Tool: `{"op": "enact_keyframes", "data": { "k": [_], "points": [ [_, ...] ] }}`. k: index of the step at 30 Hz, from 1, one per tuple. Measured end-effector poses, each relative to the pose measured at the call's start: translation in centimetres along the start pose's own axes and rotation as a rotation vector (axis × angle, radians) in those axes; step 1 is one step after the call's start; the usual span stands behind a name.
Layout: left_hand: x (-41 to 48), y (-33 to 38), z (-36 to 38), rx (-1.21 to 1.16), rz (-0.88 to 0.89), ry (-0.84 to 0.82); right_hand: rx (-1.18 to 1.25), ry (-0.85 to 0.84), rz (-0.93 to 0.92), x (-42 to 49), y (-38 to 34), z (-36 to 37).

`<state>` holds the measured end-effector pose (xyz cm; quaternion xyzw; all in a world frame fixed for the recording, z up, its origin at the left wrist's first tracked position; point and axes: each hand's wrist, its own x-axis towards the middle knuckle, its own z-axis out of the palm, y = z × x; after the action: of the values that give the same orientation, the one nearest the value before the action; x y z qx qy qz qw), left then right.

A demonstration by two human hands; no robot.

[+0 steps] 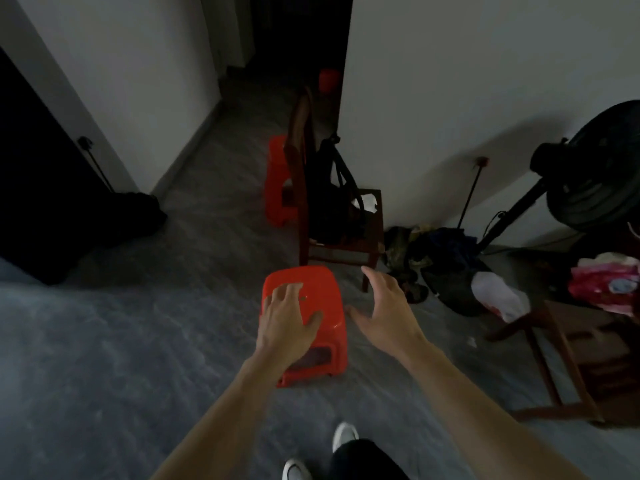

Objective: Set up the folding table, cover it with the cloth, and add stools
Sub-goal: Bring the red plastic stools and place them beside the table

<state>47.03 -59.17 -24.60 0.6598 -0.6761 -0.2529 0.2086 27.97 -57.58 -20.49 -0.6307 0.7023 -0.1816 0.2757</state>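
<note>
Near stool point(317, 284) stands on the floor point(138, 341), just before a chair point(341, 251). Left hand point(289, 318) rests flat on its seat, fingers spread. Right hand point(388, 308) hovers just beside its right edge, fingers loose, holding nothing. Far stool point(277, 174) stands behind the chair.

The near stool point(313, 282) is standing before a chair point(341, 252). A bag point(329, 202) is sitting on the chair, the far stool point(277, 174) standing behind.
</note>
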Motion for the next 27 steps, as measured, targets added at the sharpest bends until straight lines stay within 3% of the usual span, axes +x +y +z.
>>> {"op": "enact_keyframes", "data": {
  "k": [17, 27],
  "points": [
    [19.5, -5.0, 2.6, 0.125, -0.186, -0.152, 0.024, -0.136, 0.073, 22.9, 1.7, 3.9],
    [25.8, -12.9, 14.5, 0.173, -0.296, -0.317, -0.083, -0.205, 0.191, 29.0, 10.1, 13.0]
  ]
}}
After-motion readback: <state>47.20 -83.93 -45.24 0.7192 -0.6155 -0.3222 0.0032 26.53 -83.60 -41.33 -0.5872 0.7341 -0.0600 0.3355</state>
